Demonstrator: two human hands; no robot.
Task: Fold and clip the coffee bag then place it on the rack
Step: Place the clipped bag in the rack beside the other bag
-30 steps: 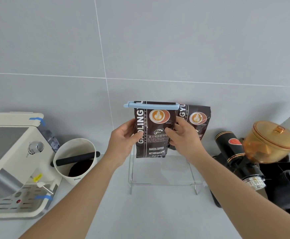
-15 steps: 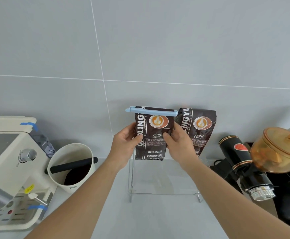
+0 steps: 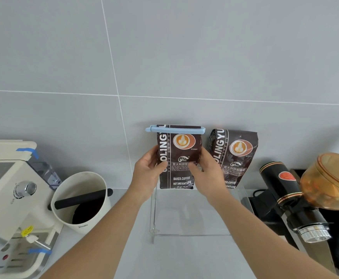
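Both hands, left hand and right hand, squeezed the clipped coffee bag mid-frame; it needed setting down gently, standing straight on the clear rack.

A cream-coloured espresso machine with blue tape strips sits at the far left of a pale grey counter. Just to its right stands a round cream knock box with a black bar across its top, dark grounds inside. A second dark brown coffee bag, unclipped, leans upright against the grey tiled wall. At the far right stands a black coffee grinder with an amber hopper.
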